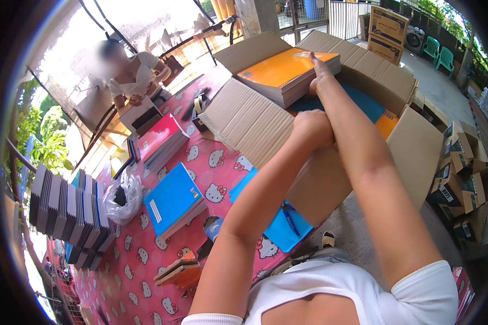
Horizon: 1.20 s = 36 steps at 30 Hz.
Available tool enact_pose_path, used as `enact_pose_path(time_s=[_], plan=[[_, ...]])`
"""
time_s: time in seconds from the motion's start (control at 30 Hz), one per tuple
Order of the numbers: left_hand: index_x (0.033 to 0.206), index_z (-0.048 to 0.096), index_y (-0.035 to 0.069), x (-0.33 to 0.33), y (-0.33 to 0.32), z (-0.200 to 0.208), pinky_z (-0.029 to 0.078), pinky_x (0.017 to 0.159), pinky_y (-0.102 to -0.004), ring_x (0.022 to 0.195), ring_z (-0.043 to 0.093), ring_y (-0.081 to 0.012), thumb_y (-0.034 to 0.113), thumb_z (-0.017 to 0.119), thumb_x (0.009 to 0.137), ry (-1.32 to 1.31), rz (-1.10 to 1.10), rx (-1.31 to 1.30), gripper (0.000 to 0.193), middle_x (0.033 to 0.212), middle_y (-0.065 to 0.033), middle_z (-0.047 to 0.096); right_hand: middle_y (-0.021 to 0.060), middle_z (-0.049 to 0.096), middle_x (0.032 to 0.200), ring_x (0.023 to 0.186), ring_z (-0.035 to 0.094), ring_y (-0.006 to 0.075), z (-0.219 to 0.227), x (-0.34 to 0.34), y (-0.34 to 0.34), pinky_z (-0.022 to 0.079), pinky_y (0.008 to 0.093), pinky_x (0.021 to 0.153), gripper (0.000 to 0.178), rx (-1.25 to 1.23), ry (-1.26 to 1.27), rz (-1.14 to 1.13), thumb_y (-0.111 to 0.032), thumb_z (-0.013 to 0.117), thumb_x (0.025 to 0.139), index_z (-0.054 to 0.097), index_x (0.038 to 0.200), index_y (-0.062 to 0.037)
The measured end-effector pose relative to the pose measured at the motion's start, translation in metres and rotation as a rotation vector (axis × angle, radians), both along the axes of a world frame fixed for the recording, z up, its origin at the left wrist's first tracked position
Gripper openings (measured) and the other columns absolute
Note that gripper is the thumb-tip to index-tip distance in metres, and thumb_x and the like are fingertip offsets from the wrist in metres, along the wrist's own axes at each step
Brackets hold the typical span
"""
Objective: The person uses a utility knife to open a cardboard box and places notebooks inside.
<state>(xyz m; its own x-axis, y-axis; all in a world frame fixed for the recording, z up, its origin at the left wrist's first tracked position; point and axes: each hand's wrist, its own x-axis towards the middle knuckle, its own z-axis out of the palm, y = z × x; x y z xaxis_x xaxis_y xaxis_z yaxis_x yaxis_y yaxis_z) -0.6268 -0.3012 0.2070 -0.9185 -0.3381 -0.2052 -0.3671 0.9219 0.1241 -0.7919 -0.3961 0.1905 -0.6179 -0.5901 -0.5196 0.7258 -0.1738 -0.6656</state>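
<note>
A thick stack of orange notebooks rests tilted at the far left part of an open cardboard box. My right hand grips the stack's right end, its thumb up along the edge and the other fingers mostly hidden. Closer to me, my left hand is closed at the box's near side, beside my right forearm. What its curled fingers hold is hidden. Blue notebooks and another orange notebook show inside the box, partly behind my right arm.
On the pink patterned tablecloth lie a blue notebook stack, a red-covered stack, a plastic bag, a tape dispenser and a pen. Tall notebook piles stand left. Across sits another person. Cartons lie right.
</note>
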Motion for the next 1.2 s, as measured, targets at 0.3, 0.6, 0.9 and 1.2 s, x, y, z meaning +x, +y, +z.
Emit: enact_pose_path(time_s=[0.3, 0.6, 0.9, 1.2], plan=[[0.111, 0.052, 0.002, 0.098, -0.103, 0.029, 0.052, 0.068, -0.0297, 0.082, 0.063, -0.0208, 0.024, 0.06, 0.088, 1.348, 0.035, 1.198, 0.034, 0.096, -0.0112, 0.062, 0.0177, 0.058, 0.104, 0.087, 0.063, 0.0294, 0.058, 0.056, 0.008, 0.055, 0.0446, 0.072, 0.069, -0.197, 0.69, -0.171, -0.015, 0.083, 0.06, 0.047, 0.113, 0.0099], [0.137, 0.021, -0.006, 0.311, -0.118, 0.159, 0.027, 0.103, -0.0528, 0.121, 0.043, -0.0351, 0.07, 0.044, 0.077, 1.45, 0.421, 1.337, 0.1, 0.136, -0.0237, 0.035, 0.0175, 0.057, 0.107, 0.099, 0.06, 0.0327, 0.137, 0.258, 0.086, 0.052, 0.0411, 0.073, 0.048, -0.204, 2.796, 0.029, -0.016, 0.066, 0.072, 0.046, 0.115, -0.0106], [0.116, 0.051, 0.001, 0.487, -0.149, -0.044, 0.052, 0.082, -0.0344, 0.093, 0.062, -0.0228, 0.018, 0.058, 0.084, 1.753, 0.568, 1.114, 0.037, 0.105, -0.0115, 0.06, 0.0141, 0.052, 0.111, 0.098, 0.055, 0.035, -0.012, 0.408, -0.025, 0.048, 0.0475, 0.072, 0.039, -0.86, 2.991, -0.305, -0.023, 0.058, 0.077, 0.047, 0.114, -0.0185], [0.112, 0.056, 0.004, 0.549, -0.2, -0.19, 0.052, 0.078, -0.0384, 0.087, 0.063, -0.0239, 0.024, 0.062, 0.08, 1.452, 1.119, 1.281, 0.038, 0.101, -0.0115, 0.063, 0.016, 0.055, 0.113, 0.099, 0.058, 0.034, -0.091, 0.476, -0.007, 0.047, 0.0472, 0.077, 0.058, -0.219, 2.556, 1.393, -0.022, 0.069, 0.073, 0.042, 0.123, -0.0087]])
